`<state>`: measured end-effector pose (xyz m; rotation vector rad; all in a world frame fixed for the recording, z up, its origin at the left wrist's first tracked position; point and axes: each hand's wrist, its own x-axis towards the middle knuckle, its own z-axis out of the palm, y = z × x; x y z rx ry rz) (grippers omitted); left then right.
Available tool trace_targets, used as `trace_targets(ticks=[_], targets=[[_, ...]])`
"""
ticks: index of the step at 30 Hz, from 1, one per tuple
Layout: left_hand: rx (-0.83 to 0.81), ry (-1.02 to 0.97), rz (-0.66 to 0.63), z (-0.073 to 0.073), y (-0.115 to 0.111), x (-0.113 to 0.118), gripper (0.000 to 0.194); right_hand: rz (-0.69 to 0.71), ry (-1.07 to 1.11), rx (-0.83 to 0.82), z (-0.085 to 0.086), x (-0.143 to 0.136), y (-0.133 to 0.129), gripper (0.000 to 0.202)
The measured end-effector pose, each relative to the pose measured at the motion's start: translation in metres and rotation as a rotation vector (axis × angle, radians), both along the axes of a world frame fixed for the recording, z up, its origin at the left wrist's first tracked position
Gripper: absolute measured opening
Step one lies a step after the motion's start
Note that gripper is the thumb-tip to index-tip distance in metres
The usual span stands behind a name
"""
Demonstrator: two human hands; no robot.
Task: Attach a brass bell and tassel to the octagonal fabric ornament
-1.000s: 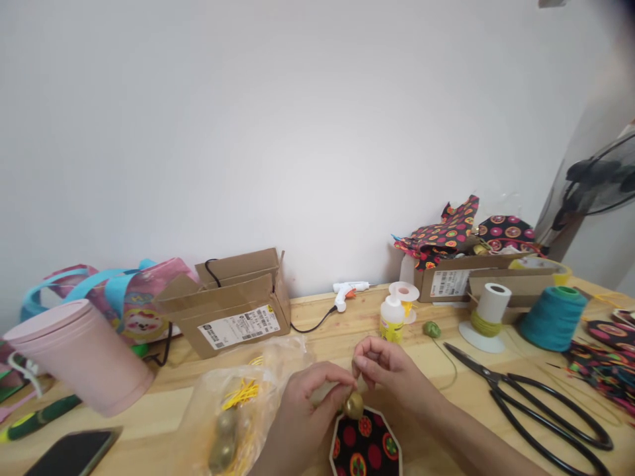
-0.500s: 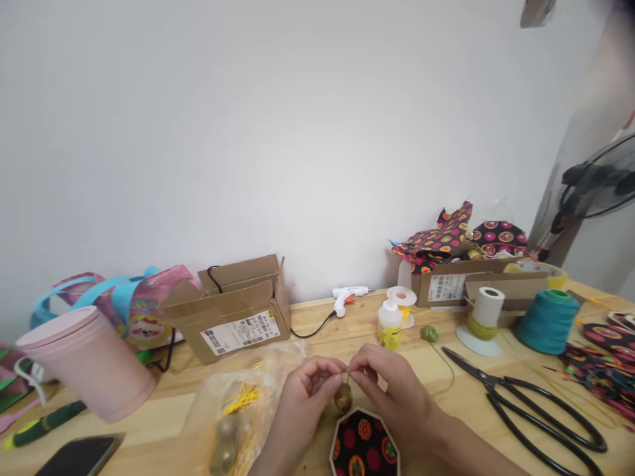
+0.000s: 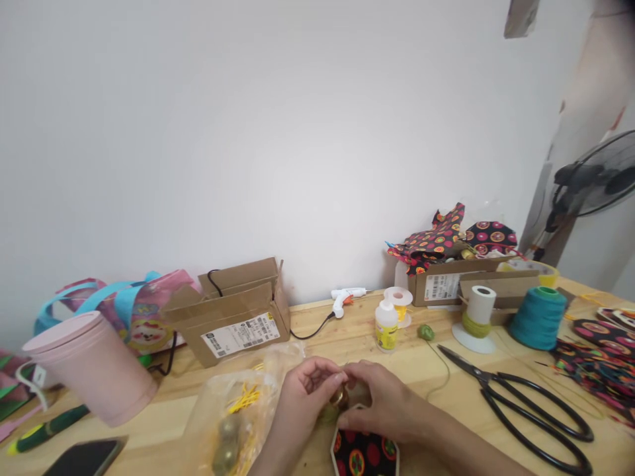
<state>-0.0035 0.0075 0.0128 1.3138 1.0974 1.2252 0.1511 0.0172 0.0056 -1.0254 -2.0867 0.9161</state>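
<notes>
My left hand (image 3: 308,396) is closed in a pinch just above a small golden bell (image 3: 339,396), holding its thin cord, which the fingers mostly cover. On the other side, my right hand (image 3: 385,400) has its index finger by the left fingertips. Its thumb is spread down below the bell, near the top edge of an octagonal piece (image 3: 364,455) with dark, patterned fabric and a pale rim. A gap shows between that thumb and index finger; the other right fingers are partly hidden. The octagon's upper part lies under the right hand.
Left of my hands is a plastic bag (image 3: 238,416) with golden bells and yellow cord. Black-handled scissors (image 3: 489,380), a green cord ball (image 3: 425,332), a glue bottle (image 3: 386,326) and a teal thread cone (image 3: 538,318) stand or lie right. Behind are a glue gun (image 3: 342,301) and carton (image 3: 238,317).
My right thumb has moved away from the pinch and down past the bell toward the octagon. My left hand keeps its pinch. The view has shifted slightly.
</notes>
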Motion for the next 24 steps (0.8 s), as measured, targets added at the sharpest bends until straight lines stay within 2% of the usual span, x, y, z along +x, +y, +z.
trace_targets(ticks=[2, 4, 8, 12, 18, 24], targets=[[-0.007, -0.018, 0.012, -0.0005, 0.0003, 0.0002, 0.009, 0.03, 0.005, -0.033, -0.0034, -0.0025, 0.0011, 0.018], [-0.013, -0.043, 0.035, -0.0015, 0.0004, -0.0001, 0.011, 0.052, 0.099, -0.083, -0.0064, -0.0054, 0.0034, 0.016], [-0.008, -0.078, 0.041, -0.0021, 0.0004, -0.0022, 0.015, 0.083, 0.316, -0.15, -0.0085, -0.0096, 0.0069, 0.025], [-0.027, -0.108, 0.035, -0.0013, 0.001, -0.0025, 0.015, 0.121, 0.441, -0.251, -0.0091, -0.0108, 0.0069, 0.031], [-0.097, -0.174, 0.124, -0.0053, 0.0053, -0.005, 0.02, 0.103, 0.407, -0.391, -0.0093, -0.0096, 0.0078, 0.03], [-0.147, -0.29, 0.173, -0.008, 0.0072, -0.0092, 0.026, 0.199, 0.422, -0.482, -0.007, -0.0068, 0.0071, 0.027]])
